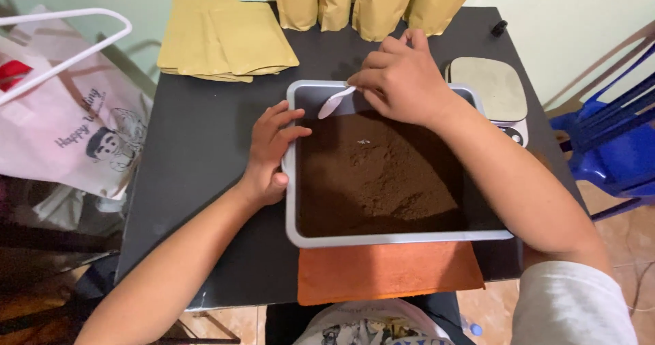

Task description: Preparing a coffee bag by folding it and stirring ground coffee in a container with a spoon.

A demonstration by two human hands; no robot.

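Note:
A grey rectangular tray [292, 202] full of brown powder [379, 178] sits on a black table [205, 167]. My left hand [271, 155] rests on the tray's left rim, thumb on the edge. Over the tray's far end, my right hand [402, 79] holds a white plastic spoon [334, 103] whose bowl points left, just above the powder's far edge. An orange cloth [389, 270] lies under the tray's near side.
A stack of flat tan pouches [225, 38] lies at the table's far left, and several upright tan pouches [368, 0] stand along the back. A small kitchen scale [495, 89] sits right of the tray. White bag [75, 133] at left, blue chair [607, 140] at right.

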